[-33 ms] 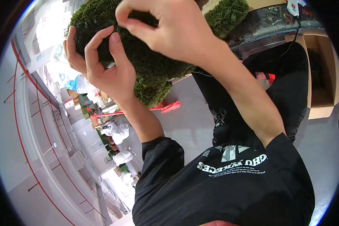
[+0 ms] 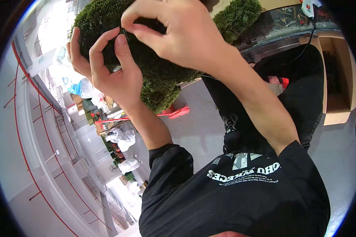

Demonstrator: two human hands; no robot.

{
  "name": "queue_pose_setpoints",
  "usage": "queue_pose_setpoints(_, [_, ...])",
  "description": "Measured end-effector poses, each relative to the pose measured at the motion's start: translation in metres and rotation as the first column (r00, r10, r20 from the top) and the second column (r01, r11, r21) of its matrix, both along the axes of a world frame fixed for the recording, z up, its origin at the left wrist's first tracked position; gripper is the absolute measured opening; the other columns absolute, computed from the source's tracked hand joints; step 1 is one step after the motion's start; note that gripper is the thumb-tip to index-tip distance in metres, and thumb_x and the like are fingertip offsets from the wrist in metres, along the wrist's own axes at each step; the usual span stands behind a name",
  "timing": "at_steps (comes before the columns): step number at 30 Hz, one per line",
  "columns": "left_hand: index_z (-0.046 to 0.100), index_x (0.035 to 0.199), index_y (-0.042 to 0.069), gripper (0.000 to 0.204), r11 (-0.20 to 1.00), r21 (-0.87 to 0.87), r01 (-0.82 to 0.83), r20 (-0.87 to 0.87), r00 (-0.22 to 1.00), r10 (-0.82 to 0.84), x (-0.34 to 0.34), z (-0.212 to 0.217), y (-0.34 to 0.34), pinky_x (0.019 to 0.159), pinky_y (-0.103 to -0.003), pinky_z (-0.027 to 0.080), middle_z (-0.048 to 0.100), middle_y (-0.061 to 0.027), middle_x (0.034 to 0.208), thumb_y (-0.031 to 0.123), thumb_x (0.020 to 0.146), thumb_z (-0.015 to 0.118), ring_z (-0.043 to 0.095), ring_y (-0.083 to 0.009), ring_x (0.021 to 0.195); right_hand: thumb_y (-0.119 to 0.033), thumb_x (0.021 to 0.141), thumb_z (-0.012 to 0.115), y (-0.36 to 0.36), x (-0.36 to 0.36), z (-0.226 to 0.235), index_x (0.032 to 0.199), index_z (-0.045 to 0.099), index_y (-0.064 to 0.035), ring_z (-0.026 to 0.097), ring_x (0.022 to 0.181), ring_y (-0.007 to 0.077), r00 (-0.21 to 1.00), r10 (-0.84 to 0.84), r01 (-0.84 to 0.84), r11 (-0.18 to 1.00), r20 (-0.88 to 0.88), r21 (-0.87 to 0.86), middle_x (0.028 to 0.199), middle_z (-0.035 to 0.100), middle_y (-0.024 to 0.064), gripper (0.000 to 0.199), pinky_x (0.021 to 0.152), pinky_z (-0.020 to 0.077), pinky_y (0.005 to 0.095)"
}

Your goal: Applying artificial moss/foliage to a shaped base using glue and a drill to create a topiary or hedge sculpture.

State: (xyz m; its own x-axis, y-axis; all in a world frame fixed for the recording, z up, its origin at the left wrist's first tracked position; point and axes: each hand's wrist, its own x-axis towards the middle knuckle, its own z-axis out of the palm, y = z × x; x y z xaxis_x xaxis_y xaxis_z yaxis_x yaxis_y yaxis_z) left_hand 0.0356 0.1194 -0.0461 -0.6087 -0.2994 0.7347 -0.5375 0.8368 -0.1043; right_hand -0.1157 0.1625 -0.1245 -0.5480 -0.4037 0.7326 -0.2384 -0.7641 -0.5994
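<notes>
A large bushy mass of dark green foliage [image 2: 158, 85], artificial-looking, fills the top of the head view behind my hands. My left hand [image 2: 116, 79] is held up in front of it, its index fingertip and thumb tip drawn close together and the other fingers curved. Just right of those tips, my right hand [image 2: 178, 29] pinches with thumb and index finger, almost touching the left fingertips. Whatever small thing sits at the meeting fingertips is too small and dark to make out against the green.
A second green clump [image 2: 239, 19] lies on a dark, stained worktop [image 2: 279, 27]. A white corded tool [image 2: 309, 8] rests at its far right. An open cardboard box [image 2: 338, 116] stands right of my legs. White bags [image 2: 124, 139] and a red object [image 2: 178, 112] are to the left.
</notes>
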Motion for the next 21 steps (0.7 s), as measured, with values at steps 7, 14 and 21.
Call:
queue_pose_setpoints(7, [0.077,0.102,0.011,0.01,0.999,-0.002,-0.05,0.004,0.999,0.05,0.0,-0.002,0.003,0.097,-0.038,0.052,0.053,-0.0174,0.145,0.012,0.093,0.075,0.059,-0.0278,0.127,-0.019,0.091,0.073,0.018,0.031,-0.012,0.116,0.073,-0.0003,0.07,0.087,0.0299,0.975,0.134,-0.17,0.965,0.18,0.202,0.098,0.069,0.0131,0.031,0.079,0.0552,0.0393])
queue_pose_setpoints(14, [0.077,0.101,0.014,0.011,0.993,0.115,0.025,-0.073,0.997,-0.017,0.0,-0.006,-0.001,0.115,-0.05,0.032,0.053,-0.0138,0.148,0.013,0.089,0.077,0.039,-0.0368,0.144,-0.009,0.087,0.072,0.027,0.048,-0.008,0.115,0.075,-0.0011,0.061,0.066,0.0239,0.822,0.31,-0.416,0.899,0.478,0.132,0.083,0.063,0.0097,0.029,0.062,0.0505,0.0351])
queue_pose_setpoints(21, [0.076,0.101,0.009,0.011,0.993,0.112,0.029,-0.09,0.996,-0.019,-0.001,-0.005,0.0,0.106,-0.043,0.042,0.055,-0.0151,0.145,0.015,0.091,0.077,0.049,-0.0303,0.134,-0.004,0.088,0.065,0.025,0.047,-0.006,0.122,0.073,-0.0032,0.068,0.078,0.0302,0.899,0.259,-0.318,0.94,0.354,0.12,0.093,0.069,0.0141,0.034,0.072,0.0552,0.0379])
